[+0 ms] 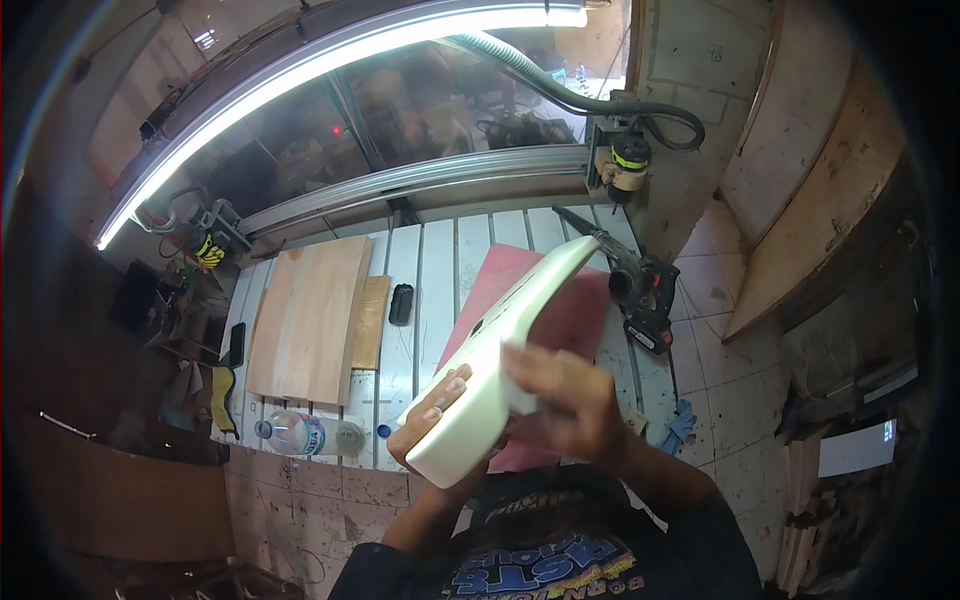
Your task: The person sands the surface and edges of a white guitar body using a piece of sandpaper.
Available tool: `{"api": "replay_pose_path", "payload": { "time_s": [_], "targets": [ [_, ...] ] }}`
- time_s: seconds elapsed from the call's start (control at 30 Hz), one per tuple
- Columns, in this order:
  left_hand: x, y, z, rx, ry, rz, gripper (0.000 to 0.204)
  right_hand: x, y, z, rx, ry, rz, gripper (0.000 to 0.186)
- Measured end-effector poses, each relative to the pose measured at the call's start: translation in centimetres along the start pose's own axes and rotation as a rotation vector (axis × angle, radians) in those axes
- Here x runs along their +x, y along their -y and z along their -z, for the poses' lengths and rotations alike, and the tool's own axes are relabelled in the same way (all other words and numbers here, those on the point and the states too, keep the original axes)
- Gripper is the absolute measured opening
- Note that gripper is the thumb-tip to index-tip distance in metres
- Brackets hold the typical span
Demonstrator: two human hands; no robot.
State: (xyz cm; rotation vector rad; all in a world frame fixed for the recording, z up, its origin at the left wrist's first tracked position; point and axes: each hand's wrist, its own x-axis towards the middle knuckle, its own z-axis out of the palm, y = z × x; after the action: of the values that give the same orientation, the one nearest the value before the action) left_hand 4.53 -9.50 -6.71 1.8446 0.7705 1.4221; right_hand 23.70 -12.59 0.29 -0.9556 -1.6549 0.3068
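Note:
A cream, smooth, curved piece (490,370) with dark openings along its face is held up on edge over a pink mat (480,280) on the slotted table. My left hand (430,415) grips its near lower part, fingers wrapped over the face. My right hand (565,400) is at the right-hand edge of the piece, blurred by motion, its fingers bent; whether it holds something pale there I cannot make out.
On the slotted table (460,235) lie wooden boards (305,315), a black object (401,305), a plastic bottle (305,433) and a cordless blower (640,295). Blue gloves (677,425) are at the right edge. Two spindle motors (627,160) hang from a rail behind.

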Motion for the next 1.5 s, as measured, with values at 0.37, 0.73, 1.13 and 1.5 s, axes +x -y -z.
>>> {"api": "replay_pose_path", "payload": {
  "time_s": [0.37, 0.73, 1.13, 1.5],
  "targets": [
    [0.6, 0.3, 1.1, 0.365, 0.095, -0.114, 0.074, 0.6, -0.2, 0.2, -0.092, -0.017, 0.043, 0.048],
    [0.2, 0.9, 0.2, 0.220, -0.117, -0.261, 0.090, 0.3, 2.0, -0.7, 0.266, 0.041, -0.071, 0.063],
    [1.7, 0.3, 2.7, 0.389, -0.170, -0.143, 0.089, 1.0, -11.6, 0.2, -0.298, -0.095, -0.151, 0.064],
    [-0.7, 2.8, 4.4, 0.163, -0.299, 0.041, 0.069, 3.2, -9.2, -1.8, -0.303, 0.010, 0.107, 0.055]
  ]
}}
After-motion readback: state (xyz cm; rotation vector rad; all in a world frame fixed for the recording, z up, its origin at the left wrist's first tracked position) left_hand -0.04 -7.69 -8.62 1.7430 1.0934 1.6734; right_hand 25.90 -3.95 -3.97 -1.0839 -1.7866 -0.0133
